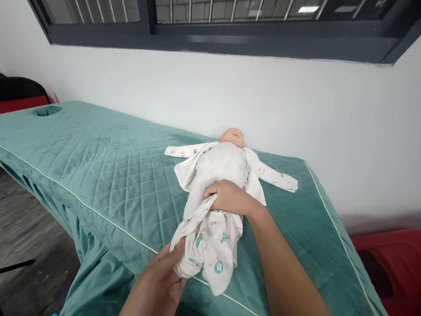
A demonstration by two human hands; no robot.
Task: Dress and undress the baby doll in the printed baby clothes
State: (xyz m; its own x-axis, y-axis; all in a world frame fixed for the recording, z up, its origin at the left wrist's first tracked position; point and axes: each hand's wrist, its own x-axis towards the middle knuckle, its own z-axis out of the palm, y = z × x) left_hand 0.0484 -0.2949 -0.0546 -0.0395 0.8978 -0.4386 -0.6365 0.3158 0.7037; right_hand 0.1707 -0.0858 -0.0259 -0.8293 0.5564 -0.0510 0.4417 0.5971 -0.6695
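Observation:
A baby doll (222, 161) lies on its back on the green quilted cover, its head (232, 136) toward the wall. An open white printed baby top (278, 177) spreads under it, sleeves out to both sides. White baby pants (222, 233) with small printed animals are bunched over the doll's lower body. My right hand (229, 197) is closed on the waistband at the doll's belly. Lower down, my left hand (165, 274) grips the side of the pants near a leg end. The doll's legs are hidden in the cloth.
The green-covered bed (121, 170) has a face hole (47, 111) at its far left end. A white wall and a dark-framed window (221, 38) stand behind. Red plastic furniture (398, 282) is at the right, a black and red chair (13, 96) at the left.

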